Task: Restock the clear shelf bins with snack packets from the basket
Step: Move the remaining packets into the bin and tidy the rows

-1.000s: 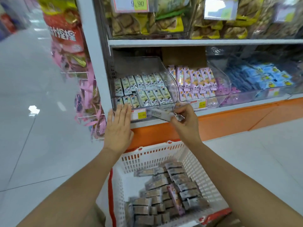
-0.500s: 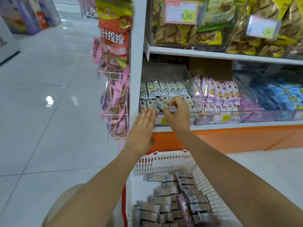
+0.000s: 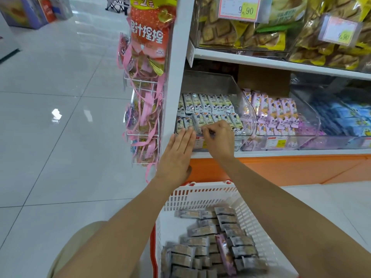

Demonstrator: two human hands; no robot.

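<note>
Right now my right hand (image 3: 218,139) pinches a grey-and-cream snack packet (image 3: 198,124) at the front row of the clear plastic bin (image 3: 246,109). My left hand (image 3: 178,155) lies flat, fingers straight, against that bin's front wall. Below the bin stands the white slotted basket (image 3: 200,194), with many more packets inside. If I push in at a slant, I judge the packet could topple its neighbours in the row. It could also slide over the bin's low front lip once my pinch loosens.
</note>
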